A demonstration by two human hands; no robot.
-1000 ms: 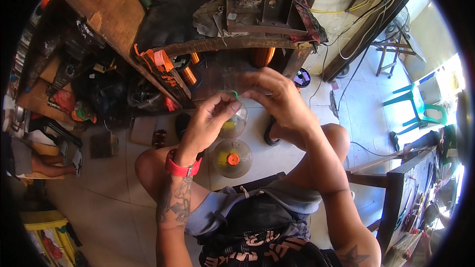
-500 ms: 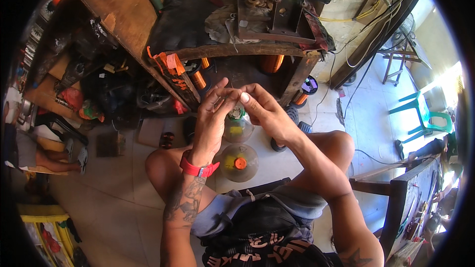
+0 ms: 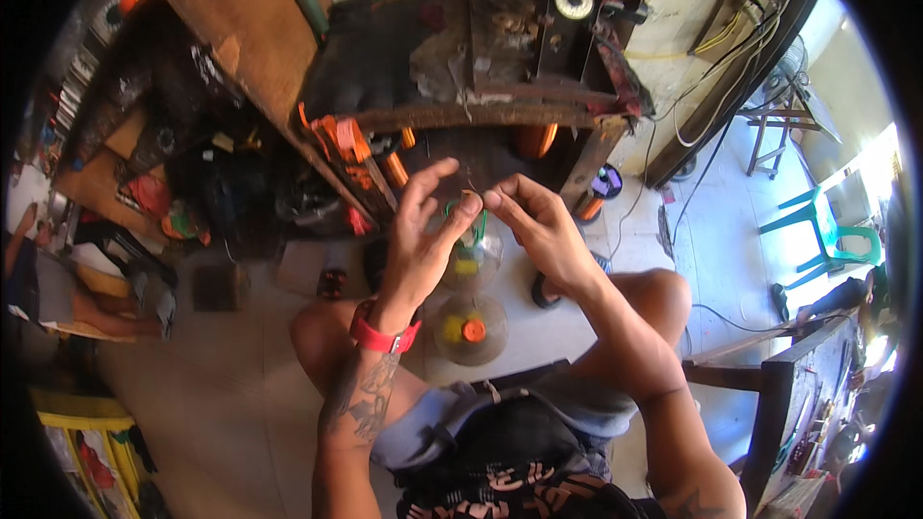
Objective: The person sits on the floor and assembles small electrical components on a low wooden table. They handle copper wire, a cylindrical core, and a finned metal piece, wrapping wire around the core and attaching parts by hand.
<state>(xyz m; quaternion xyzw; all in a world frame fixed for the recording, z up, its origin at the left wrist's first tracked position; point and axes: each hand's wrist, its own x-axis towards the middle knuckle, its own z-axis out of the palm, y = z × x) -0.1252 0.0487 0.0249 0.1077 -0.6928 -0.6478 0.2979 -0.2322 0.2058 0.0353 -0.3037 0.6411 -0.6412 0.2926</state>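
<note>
Now your hands have risen from a second ago: both sit higher and closer to the workbench (image 3: 500, 115), fingertips nearly meeting in front of you. By my reading, the fine work has moved up off the containers and into the air between your fingers. Your left hand (image 3: 423, 240) is half open, fingers spread, with only thumb and forefinger pinched near a thin green loop (image 3: 478, 221). Your right hand (image 3: 538, 226) is pinched shut on what looks like the end of a fine wire — too thin to be sure of.

That bench, dark and cluttered, carries a machine with a round dial (image 3: 574, 0) and a spool bar along its top. Beside it a brown board (image 3: 240, 29) leans over heaps of tools and orange-handled gear. You sit low on a pale concrete floor (image 3: 231, 394), knees apart. A green plastic chair (image 3: 827, 231) stands well off to your right in bright light.

Below your hands stand two clear plastic containers (image 3: 471, 327) — the nearer one holds a yellow piece and an orange cap (image 3: 473, 330). A red wristband (image 3: 385, 336) circles your left wrist.
</note>
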